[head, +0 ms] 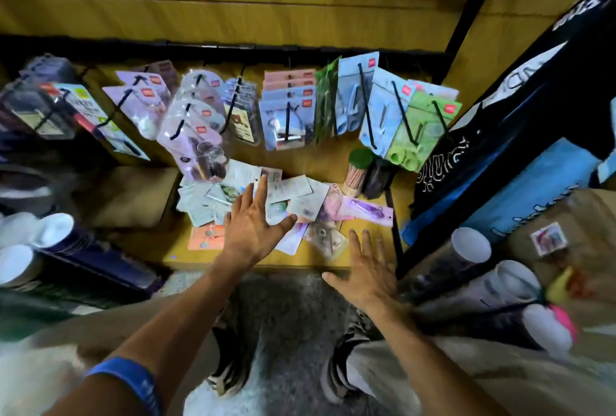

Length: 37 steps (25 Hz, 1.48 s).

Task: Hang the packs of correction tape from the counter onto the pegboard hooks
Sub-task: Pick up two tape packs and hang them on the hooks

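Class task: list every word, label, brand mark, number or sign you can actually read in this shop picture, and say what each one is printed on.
None can be read for certain.
Small red brand tags on the hanging packs: blurred.
White lettering on the black and blue banner: tilted, cut off, unreadable.
Print on the loose white card packs on the counter: too small.
Yellow-green label on the left hanging pack: blurred.

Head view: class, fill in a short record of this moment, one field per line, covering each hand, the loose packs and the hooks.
left hand: open, fingers spread over the loose packs
right hand: open, above the counter's near edge, holding nothing
loose packs: heaped on the counter
pegboard hooks: carrying hung packs, behind the heap
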### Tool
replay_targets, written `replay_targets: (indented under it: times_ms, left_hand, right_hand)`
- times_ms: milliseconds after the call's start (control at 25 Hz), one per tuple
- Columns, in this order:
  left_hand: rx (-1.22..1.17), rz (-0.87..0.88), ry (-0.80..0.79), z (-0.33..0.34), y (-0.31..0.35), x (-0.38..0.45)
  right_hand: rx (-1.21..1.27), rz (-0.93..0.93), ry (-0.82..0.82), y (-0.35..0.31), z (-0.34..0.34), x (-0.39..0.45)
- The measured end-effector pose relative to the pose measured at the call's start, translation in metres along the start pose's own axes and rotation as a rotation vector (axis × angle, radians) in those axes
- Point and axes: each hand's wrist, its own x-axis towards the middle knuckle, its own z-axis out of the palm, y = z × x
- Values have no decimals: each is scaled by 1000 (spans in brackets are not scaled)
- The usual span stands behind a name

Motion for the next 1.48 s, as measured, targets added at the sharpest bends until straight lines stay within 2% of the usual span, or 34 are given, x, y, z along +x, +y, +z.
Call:
replay_targets:
  times_ms: [240, 400, 480, 600, 720, 880, 960, 1040, 1160, 1240, 1320, 1360, 1480]
  left_hand:
    - [-31, -105, -151, 106, -41, 57]
    - [-14, -72, -313, 171, -66, 83]
    - [96, -37, -419, 200, -78, 91]
    - [316, 111, -516, 238, -105, 94]
    - [308, 135, -462, 257, -123, 78]
    - [141, 90, -397, 253, -110, 37]
    - [21, 114, -260, 256, -109, 15]
    - [-260, -29, -114, 257, -101, 1]
    - [-868, -494, 20, 255, -80, 0]
    - [-1072, -710, 1, 255, -80, 8]
    - [-1196, -889, -75, 254, -78, 18]
    - [-1180, -929, -99, 255, -77, 23]
    - [-1086, -907, -105, 258, -74, 33]
  right_hand:
    - [95, 62, -106, 14, 80, 83]
    - [64, 26, -134, 22, 128, 135]
    - [19, -17, -145, 25, 146, 156]
    - [-43, -66, -172, 20, 169, 173]
    - [-166, -87, 30, 15, 194, 168]
    - [-231, -123, 259, 19, 210, 148]
    - [-144, -153, 269, 20, 212, 133]
    - [23, -158, 217, 17, 214, 116]
    - [474, -44, 268, -2, 209, 104]
    - [752, 29, 293, -16, 204, 101]
    - [860, 91, 283, -21, 205, 100]
    - [884, 119, 272, -21, 208, 100]
    - [803, 80, 249, -15, 213, 102]
